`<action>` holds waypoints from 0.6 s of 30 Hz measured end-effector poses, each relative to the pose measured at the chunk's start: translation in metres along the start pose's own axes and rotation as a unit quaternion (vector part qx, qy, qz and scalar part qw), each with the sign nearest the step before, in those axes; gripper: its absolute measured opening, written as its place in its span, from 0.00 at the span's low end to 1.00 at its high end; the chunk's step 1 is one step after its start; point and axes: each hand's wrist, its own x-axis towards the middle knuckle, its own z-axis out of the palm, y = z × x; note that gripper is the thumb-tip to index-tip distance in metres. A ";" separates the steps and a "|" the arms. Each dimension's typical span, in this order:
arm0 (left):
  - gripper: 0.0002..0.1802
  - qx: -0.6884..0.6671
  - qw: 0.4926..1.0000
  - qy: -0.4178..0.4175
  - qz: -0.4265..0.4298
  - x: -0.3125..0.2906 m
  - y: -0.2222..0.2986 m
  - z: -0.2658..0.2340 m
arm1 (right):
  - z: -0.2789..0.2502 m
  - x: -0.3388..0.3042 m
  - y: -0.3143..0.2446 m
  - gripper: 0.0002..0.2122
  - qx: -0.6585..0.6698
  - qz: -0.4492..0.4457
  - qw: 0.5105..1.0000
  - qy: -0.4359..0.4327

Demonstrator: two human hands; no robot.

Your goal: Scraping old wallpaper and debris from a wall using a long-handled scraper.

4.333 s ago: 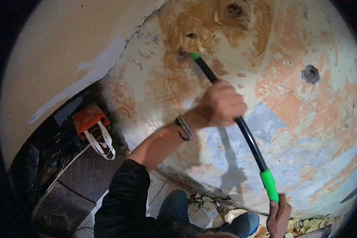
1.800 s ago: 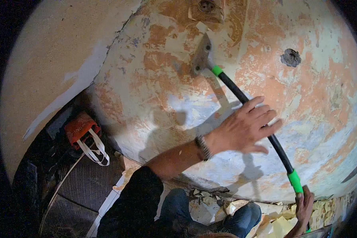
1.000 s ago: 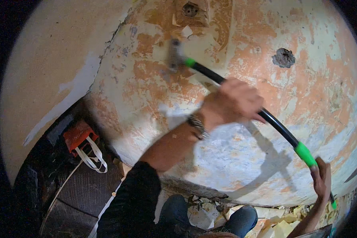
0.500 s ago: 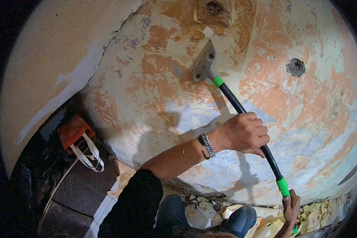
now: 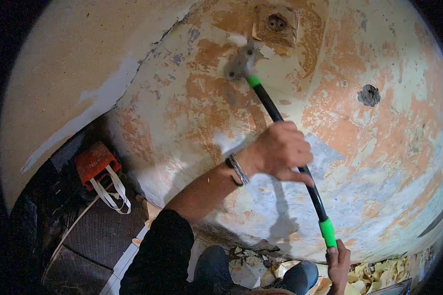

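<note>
A long-handled wall scraper [image 5: 268, 102] with a black shaft and green sleeves leans up across a patchy wall [image 5: 182, 152] of cream, orange and bluish-white. Its grey metal head [image 5: 241, 62], blurred by motion, is against the wall below and left of an electrical socket [image 5: 276, 22]. Closed round the middle of the shaft is my left hand [image 5: 284, 151], a silver bracelet on its wrist. Lower down, my right hand [image 5: 339, 263] grips the handle just below the lower green sleeve. A small pale flake of wall covering [image 5: 267, 51] shows beside the head.
A ragged hole [image 5: 368, 96] marks the wall at right. Torn wallpaper scraps [image 5: 379, 276] and rubble [image 5: 251, 260] lie along its foot. At left, an orange bag [image 5: 97, 163] with white straps sits by dark ribbed matting [image 5: 96, 241]. A beige wall [image 5: 98, 49] rises at upper left.
The scraper and both hands have shifted to the left, and the head has slid up the wall. Its blade now overlaps a blurred pale piece. Both hands keep their hold.
</note>
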 end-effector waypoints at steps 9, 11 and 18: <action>0.19 -0.034 0.999 -0.012 -0.037 -0.026 0.022 -0.009 | 0.005 -0.030 -0.019 0.18 0.023 -0.164 0.972 -0.166; 0.17 -0.045 0.998 -0.005 -0.032 -0.028 0.029 -0.006 | 0.019 -0.053 0.015 0.19 -0.008 -0.159 0.979 -0.128; 0.11 -0.012 0.999 -0.008 -0.047 -0.021 -0.004 -0.036 | 0.044 -0.025 -0.030 0.20 0.052 -0.088 0.969 -0.226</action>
